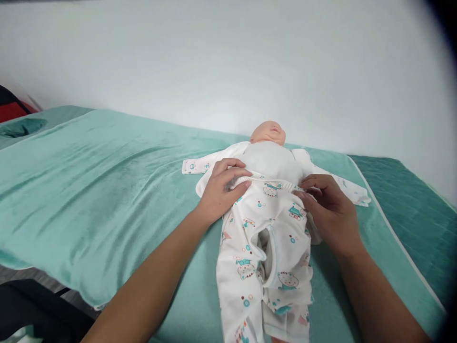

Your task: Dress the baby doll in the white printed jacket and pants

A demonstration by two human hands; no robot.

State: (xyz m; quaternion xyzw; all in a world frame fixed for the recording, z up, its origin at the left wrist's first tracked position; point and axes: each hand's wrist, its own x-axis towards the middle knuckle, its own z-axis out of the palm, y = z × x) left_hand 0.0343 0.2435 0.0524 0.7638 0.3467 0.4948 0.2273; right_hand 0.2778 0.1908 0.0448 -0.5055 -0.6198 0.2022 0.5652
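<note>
A baby doll [268, 132] lies on its back, its head toward the wall. White baby pants [250, 252] with animal prints and an open crotch cover its legs and reach its waist. Both hands are at the elastic waistband [273, 181]. My left hand [226, 186] pinches the band at the left side, thumb and fingers closed on it. On the right side, my right hand [326, 205] grips the band with bent fingers. A white printed top [210, 162] lies spread under the doll, its sleeves out to both sides. White cloth [271, 159] covers the doll's belly.
A turquoise blanket [89, 190] with soft folds spreads under the doll. Darker green fabric [410, 205] shows at the right. A white wall [214, 62] rises behind. At the left are a red and black item [12, 107] and a dark object [39, 309] below the blanket's edge.
</note>
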